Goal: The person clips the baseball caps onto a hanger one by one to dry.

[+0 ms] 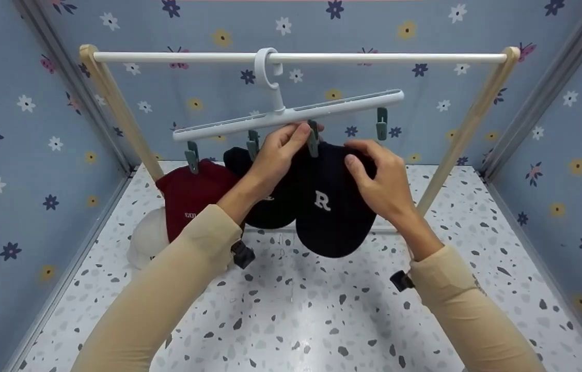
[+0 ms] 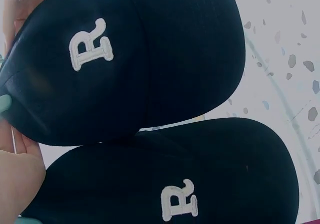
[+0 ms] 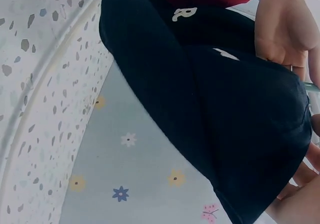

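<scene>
A dark navy cap [image 1: 335, 206] with a white R hangs at a green clip [image 1: 313, 139] on a white hanger [image 1: 291, 117]. My left hand [image 1: 278, 152] pinches the top of that clip, thumb in front and fingertips showing behind. Gripping the cap's right edge is my right hand [image 1: 383, 178], with the thumb on the front and other fingers partly hidden behind. In the left wrist view, the navy cap [image 2: 185, 49] lies above a second dark R cap [image 2: 240, 169]. The right wrist view shows the navy cap [image 3: 240, 114] from its side.
The hanger hooks over a white rod [image 1: 373, 58] on a wooden-ended rack and tilts down leftward. A maroon cap [image 1: 203, 188] hangs at the left clip [image 1: 192, 157]; a white cap [image 1: 147, 238] is below it. The rightmost clip [image 1: 382, 124] holds nothing. Flowered walls surround the speckled surface [image 1: 311, 320].
</scene>
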A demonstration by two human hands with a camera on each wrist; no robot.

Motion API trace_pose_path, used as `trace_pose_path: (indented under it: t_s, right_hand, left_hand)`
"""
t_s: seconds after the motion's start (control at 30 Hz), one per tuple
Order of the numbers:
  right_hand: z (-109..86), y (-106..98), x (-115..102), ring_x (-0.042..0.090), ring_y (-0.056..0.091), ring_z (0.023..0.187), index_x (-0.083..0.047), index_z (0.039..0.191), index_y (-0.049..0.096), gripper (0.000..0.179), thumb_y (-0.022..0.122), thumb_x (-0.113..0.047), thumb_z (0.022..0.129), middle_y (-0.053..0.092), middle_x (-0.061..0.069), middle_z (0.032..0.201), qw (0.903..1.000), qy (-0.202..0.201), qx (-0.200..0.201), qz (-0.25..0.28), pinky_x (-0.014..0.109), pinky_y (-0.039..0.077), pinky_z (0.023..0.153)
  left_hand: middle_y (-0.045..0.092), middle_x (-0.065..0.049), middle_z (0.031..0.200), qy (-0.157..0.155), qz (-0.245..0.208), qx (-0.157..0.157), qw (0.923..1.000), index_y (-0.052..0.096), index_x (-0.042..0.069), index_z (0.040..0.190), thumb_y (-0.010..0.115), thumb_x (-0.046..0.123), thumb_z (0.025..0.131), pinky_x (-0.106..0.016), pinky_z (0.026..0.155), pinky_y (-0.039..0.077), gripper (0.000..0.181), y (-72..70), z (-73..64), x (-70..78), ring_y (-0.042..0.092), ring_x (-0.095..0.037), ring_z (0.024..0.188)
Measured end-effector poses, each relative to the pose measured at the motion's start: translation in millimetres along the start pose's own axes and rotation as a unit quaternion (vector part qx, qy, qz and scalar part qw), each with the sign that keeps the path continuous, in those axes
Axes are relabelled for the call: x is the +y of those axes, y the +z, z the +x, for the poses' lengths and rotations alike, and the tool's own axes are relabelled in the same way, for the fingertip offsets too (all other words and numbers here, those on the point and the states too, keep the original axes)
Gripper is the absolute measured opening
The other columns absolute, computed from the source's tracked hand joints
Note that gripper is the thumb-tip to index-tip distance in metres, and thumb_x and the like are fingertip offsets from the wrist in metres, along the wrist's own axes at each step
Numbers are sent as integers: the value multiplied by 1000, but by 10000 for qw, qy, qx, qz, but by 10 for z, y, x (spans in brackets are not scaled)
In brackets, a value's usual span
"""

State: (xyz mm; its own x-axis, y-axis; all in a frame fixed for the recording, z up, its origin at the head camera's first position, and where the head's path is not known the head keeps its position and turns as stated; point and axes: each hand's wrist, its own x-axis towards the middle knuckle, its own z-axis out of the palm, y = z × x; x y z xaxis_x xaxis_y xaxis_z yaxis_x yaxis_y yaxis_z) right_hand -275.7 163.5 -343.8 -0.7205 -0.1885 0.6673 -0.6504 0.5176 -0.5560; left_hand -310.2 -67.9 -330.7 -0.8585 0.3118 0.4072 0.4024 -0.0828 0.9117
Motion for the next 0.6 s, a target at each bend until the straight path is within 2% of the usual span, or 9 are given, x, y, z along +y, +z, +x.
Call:
trace_pose_path:
  t_s: [0.17,0.27,0.43,0.6]
  right_hand:
    - [-32,-24,29,25,67,119,-5,130,72,31,61,-24,108,74,9,126,9999,87,-36,-56,46,49,105]
    - [-43,-33,51,26,67,120,-5,132,71,31,61,-23,108,74,9,127,9999,150,-37,-69,46,49,106]
    - [-57,-38,84,28,64,126,-3,138,68,36,62,-21,107,71,11,134,9995,292,-88,-117,46,47,111]
    - [-68,-45,101,29,61,133,-2,143,64,40,62,-20,107,68,14,140,9989,388,-136,-204,47,44,115]
  left_hand:
    - [62,-7,149,-135,614,90,9980,59,5,149,49,31,115,-32,118,41,44,0,-75,10,55,-16,139]
    - [64,-8,147,-211,1233,214,9919,56,5,153,54,31,113,-32,115,45,47,12,-126,16,59,-16,135]
    - [67,-9,142,91,2024,305,9788,56,5,152,58,30,112,-31,115,45,47,33,-152,18,62,-17,132]
    - [65,-9,145,349,2383,317,9700,56,6,152,60,28,110,-30,116,43,47,36,-169,16,60,-16,135]
